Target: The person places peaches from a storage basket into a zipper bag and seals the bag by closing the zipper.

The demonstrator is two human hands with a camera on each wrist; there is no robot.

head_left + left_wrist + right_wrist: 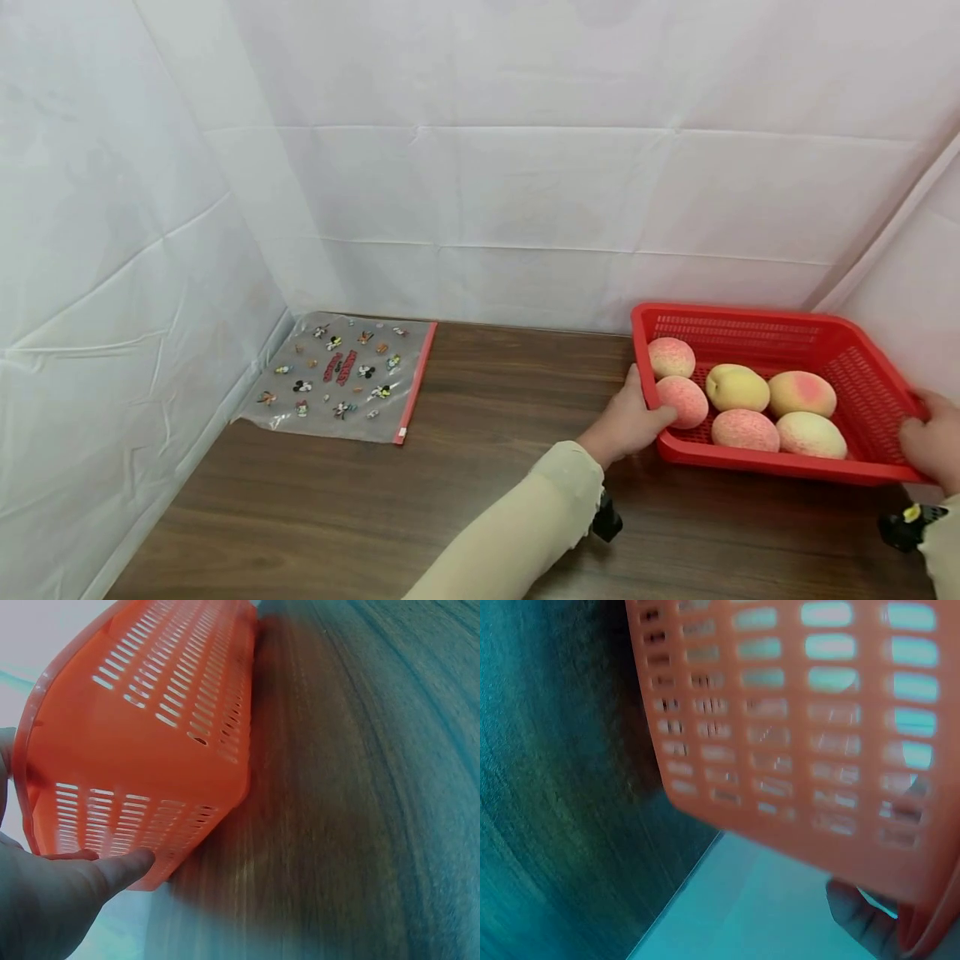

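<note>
A red perforated plastic basket (757, 317) is at the right of the table, with several peaches (738, 389) inside, some pink and some yellow. My left hand (628, 421) grips its left rim, thumb over the edge. At the opposite end, my right hand (936, 437) holds the right rim and is partly cut off by the frame. In the left wrist view, fingers (112, 874) press the outside of the basket wall (127, 750). The right wrist view shows fingertips (859, 915) at the rim below the slotted wall (780, 844). Whether the basket's base touches the table, I cannot tell.
On the left of the brown wooden table (337, 508) lies a flat, clear zip bag (345, 375) with cartoon prints and a red slider strip. White cloth walls (480, 192) stand behind and at both sides, close to the basket's back and right.
</note>
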